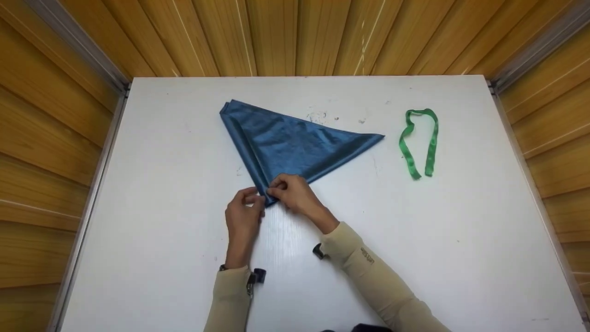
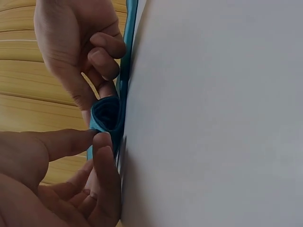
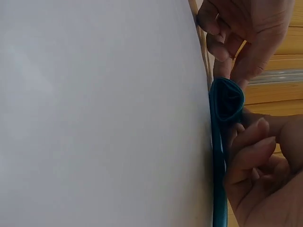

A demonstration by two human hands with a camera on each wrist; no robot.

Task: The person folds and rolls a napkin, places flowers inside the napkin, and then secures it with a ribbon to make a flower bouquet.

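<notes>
A shiny blue cloth [image 1: 295, 143] lies folded in a rough triangle, its left edge rolled into a narrow band. Its near corner sits between the two hands. My left hand [image 1: 243, 216] pinches the left side of that corner between thumb and fingertips. From the right, my right hand [image 1: 296, 193] grips the same rolled edge with thumb and curled fingers. In the left wrist view the rolled end [image 2: 107, 113] shows as an open tube of layered fabric, close to the tabletop, with fingertips on both sides of it.
A green ribbon [image 1: 434, 143] lies in a loop on the right part of the white table [image 1: 465, 240]. Wood-patterned panels [image 1: 295, 37] wall in the back and both sides. Dark marks [image 1: 318, 116] dot the tabletop behind the cloth.
</notes>
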